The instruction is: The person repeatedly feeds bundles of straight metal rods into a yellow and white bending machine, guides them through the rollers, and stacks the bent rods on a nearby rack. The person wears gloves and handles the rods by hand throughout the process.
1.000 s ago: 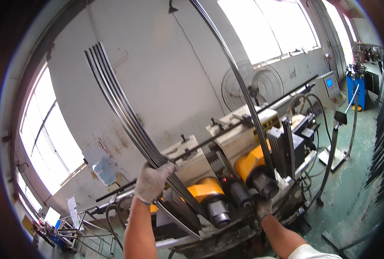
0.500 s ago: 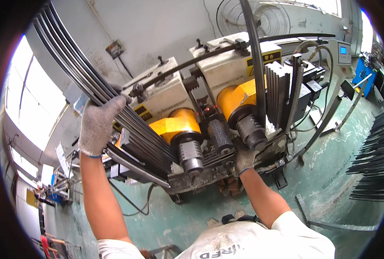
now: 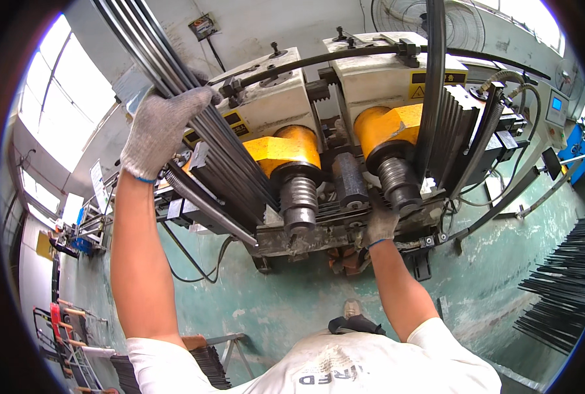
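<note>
My left hand (image 3: 164, 131), in a grey knit glove, is closed around a bundle of long dark metal bars (image 3: 149, 49) that slope down to the right, towards the machine. My right hand (image 3: 380, 224), also gloved, reaches into the machine's front between a dark central block (image 3: 349, 184) and the grooved right roller (image 3: 397, 180). Its fingertips are hidden there, so its hold cannot be made out. A second grooved roller (image 3: 299, 197) sits left of the block. Yellow arms (image 3: 286, 150) carry the rollers.
One long curved dark bar (image 3: 431, 85) rises in front of the machine's right housing (image 3: 384, 72). Many black bars (image 3: 565, 282) are stacked at the far right. A screen panel (image 3: 556, 105) and a fan (image 3: 430, 23) stand behind. A hose (image 3: 200, 279) hangs at lower left.
The view has shifted, so the machine sits further right and slightly lower-angled in the picture. My left hand still grips the bars; my right hand stays by the central block, slightly higher.
</note>
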{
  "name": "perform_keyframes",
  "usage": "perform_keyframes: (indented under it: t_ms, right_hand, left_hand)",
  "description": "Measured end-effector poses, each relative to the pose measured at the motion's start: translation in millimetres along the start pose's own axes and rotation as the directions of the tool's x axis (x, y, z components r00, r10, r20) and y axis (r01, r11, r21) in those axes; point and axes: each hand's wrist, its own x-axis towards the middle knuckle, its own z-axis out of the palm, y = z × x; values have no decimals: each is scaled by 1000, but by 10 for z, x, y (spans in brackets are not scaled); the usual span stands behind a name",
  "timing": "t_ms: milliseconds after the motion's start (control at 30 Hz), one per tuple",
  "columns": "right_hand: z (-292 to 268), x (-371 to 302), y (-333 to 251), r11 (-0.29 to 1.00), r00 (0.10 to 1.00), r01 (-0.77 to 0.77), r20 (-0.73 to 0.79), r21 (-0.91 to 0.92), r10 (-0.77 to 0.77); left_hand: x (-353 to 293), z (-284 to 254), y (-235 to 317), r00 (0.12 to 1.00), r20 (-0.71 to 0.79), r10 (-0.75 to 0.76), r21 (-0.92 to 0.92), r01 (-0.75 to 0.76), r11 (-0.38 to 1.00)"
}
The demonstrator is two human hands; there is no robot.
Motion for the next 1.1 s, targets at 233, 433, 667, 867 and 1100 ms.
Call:
perform_keyframes:
  t_ms: [233,433,667,867,1100]
  right_hand:
    - [-534,599,570,999,995,53,84,11,-54]
    - [-743,-955,-143,979,990,-141,50,148,136]
    - [-592,-2159,169,986,989,29,150,-162,-4]
    - [-70,-3425,139,932,720,113,674,-345,162]
    - [470,-5110,293,933,326,25,885,-360,333]
  left_hand:
    - [-155,-120,470,976,15,217,565,-187,804]
    - [-1597,-313,1328,900,-370,-229,-590,-37,806]
    - [-4396,-769,2346,397,-502,-768,-772,195,605]
    - [-6192,-1063,3839,-145,-659,-738,-746,245,619]
    - [-6937,-1311,5546,-542,-752,-374,-625,407,666]
